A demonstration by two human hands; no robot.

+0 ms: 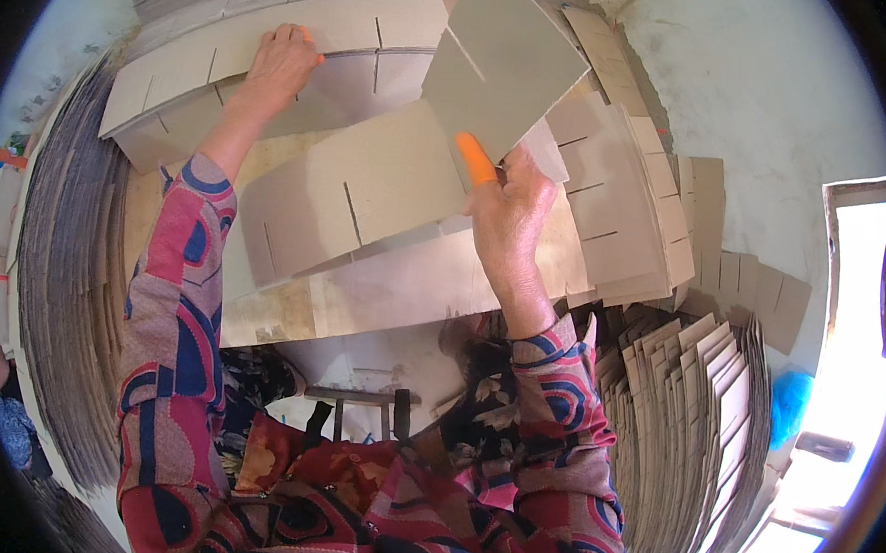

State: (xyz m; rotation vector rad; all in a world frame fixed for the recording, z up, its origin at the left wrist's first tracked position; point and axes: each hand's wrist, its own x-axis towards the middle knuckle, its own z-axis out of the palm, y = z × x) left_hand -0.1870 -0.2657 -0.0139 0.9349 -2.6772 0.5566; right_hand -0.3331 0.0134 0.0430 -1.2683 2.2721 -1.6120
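Observation:
My right hand [515, 205], an orange cover on its thumb, grips a slotted cardboard sheet [317, 190] that slants over the worktable [271, 313]. Against the same hand, a greyer cardboard panel [504, 59] with one slit stands tilted up; I cannot tell if it is joined to the sheet. Farther off to the left, my left hand [279, 63] has its fingers curled at the edge of a long slotted cardboard strip [173, 77]. Orange covers show on its fingertips. The strip lies at the front of a stack.
Several slotted sheets [617, 201] lean at the table's right end. Tall piles of cardboard stand on the left [68, 257] and lower right [691, 420]. A stool [361, 397] is under the table's near edge. A blue bag [790, 407] hangs near the bright doorway [863, 289].

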